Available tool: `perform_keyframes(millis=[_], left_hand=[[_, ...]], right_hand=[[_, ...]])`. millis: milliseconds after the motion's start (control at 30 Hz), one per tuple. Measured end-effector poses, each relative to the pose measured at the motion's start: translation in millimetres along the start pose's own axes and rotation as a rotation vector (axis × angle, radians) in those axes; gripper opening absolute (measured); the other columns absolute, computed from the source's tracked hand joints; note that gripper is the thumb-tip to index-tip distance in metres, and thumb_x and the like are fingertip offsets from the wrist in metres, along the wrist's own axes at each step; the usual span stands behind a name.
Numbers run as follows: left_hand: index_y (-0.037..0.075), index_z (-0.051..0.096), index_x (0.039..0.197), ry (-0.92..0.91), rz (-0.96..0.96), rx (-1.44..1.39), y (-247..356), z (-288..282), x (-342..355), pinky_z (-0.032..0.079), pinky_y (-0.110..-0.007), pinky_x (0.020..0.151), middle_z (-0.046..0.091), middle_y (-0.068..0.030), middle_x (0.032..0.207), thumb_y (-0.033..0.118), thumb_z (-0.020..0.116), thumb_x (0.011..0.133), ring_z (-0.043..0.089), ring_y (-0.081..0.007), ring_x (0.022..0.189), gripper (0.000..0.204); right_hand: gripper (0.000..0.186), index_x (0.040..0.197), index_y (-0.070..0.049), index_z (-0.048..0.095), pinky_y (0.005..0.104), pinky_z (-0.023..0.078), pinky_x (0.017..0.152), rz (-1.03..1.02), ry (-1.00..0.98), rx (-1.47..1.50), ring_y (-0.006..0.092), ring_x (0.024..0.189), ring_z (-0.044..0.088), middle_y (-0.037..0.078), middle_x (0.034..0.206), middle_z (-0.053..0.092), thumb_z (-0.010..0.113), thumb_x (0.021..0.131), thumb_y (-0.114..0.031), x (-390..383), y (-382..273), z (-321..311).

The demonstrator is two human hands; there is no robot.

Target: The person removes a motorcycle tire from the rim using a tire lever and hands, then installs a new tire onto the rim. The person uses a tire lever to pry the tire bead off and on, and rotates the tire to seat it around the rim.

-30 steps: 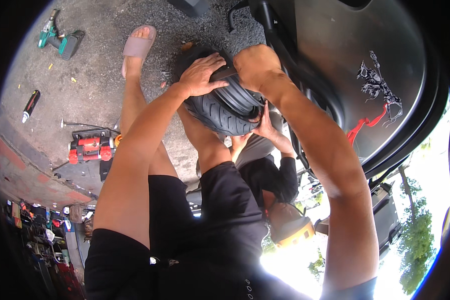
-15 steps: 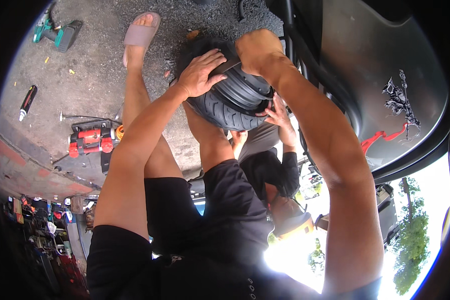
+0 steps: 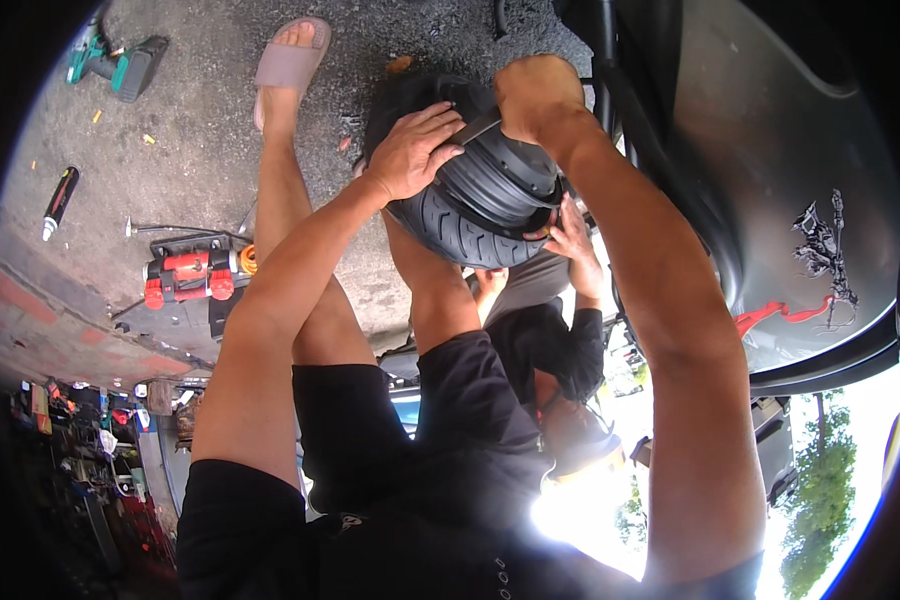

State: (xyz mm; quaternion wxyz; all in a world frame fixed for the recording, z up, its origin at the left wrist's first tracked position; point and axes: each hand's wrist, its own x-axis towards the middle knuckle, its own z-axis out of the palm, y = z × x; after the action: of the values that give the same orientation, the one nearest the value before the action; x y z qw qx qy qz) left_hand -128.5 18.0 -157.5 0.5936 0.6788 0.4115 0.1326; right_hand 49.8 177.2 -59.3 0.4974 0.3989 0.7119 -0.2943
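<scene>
A black tyre (image 3: 445, 228) with a grooved tread stands tilted in front of me, around a dark wheel rim (image 3: 502, 172). My left hand (image 3: 415, 152) lies on the tyre's upper left side, fingers stretched out, its thumb by a flat bar that looks like a tyre lever (image 3: 480, 127). The bar's far end is in my right hand (image 3: 540, 98), closed in a fist above the rim. The bar slants down between my hands toward the tyre's edge. Facing me, a co-worker's hand (image 3: 570, 238) touches the wheel's lower right; their other hand (image 3: 490, 282) is under the tyre.
A grey vehicle panel (image 3: 770, 130) and a black tube frame (image 3: 630, 100) stand close on the right. Left on the ground lie a green cordless drill (image 3: 135, 68), a black bottle (image 3: 60, 204) and a red twin-cylinder pump (image 3: 190, 275) with a hose. A co-worker crouches opposite.
The view has shifted slightly, so most things sit further right. My right hand has drawn a little away from my left, and more of the tyre lever shows.
</scene>
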Motion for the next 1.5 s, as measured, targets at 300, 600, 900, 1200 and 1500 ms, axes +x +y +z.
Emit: perform_keyframes(millis=[300,600,900,1200,1500], left_hand=[[0.005,0.073,0.12,0.073,-0.028,-0.018,5,3,0,0.041,-0.045,0.114,0.069,-0.0098,0.131,0.027,0.07,0.096,0.055,-0.0298,0.136,0.032],[0.008,0.072,0.117,0.113,-0.008,0.015,0,4,1,0.042,-0.042,0.11,0.071,-0.0071,0.125,0.021,0.06,0.102,0.057,-0.0277,0.133,0.023],[0.006,0.073,0.112,0.145,0.03,-0.039,-6,10,6,0.046,-0.043,0.107,0.072,-0.0081,0.121,0.02,0.061,0.102,0.06,-0.031,0.129,0.021],[0.004,0.073,0.11,0.152,0.034,-0.035,-5,9,3,0.048,-0.043,0.105,0.072,-0.0099,0.118,0.017,0.064,0.1,0.061,-0.0317,0.127,0.018],[0.002,0.073,0.109,0.145,0.032,-0.061,-4,5,6,0.049,-0.043,0.106,0.072,-0.0122,0.118,0.013,0.063,0.1,0.062,-0.0343,0.125,0.017]], right_hand=[[0.016,0.084,-0.013,0.082,0.042,0.061,0.073,0.089,-0.036,0.037,0.0314,0.085,0.077,0.012,0.087,0.078,0.069,0.076,-0.018,14,11,60],[0.019,0.097,-0.015,0.082,0.0388,0.061,0.078,0.113,-0.144,0.018,0.0276,0.096,0.077,0.008,0.102,0.079,0.067,0.088,-0.021,-17,-2,62],[0.022,0.1,-0.014,0.081,0.0409,0.062,0.08,0.287,-0.088,0.182,0.0268,0.099,0.077,0.007,0.104,0.079,0.061,0.094,-0.023,-41,-12,78],[0.02,0.093,-0.015,0.081,0.0425,0.062,0.074,0.42,-0.017,0.385,0.0289,0.091,0.078,0.008,0.096,0.079,0.064,0.091,-0.025,-65,-26,104],[0.025,0.092,-0.013,0.081,0.0433,0.062,0.072,0.408,0.045,0.47,0.0308,0.086,0.078,0.012,0.09,0.079,0.059,0.093,-0.023,-82,-37,127]])
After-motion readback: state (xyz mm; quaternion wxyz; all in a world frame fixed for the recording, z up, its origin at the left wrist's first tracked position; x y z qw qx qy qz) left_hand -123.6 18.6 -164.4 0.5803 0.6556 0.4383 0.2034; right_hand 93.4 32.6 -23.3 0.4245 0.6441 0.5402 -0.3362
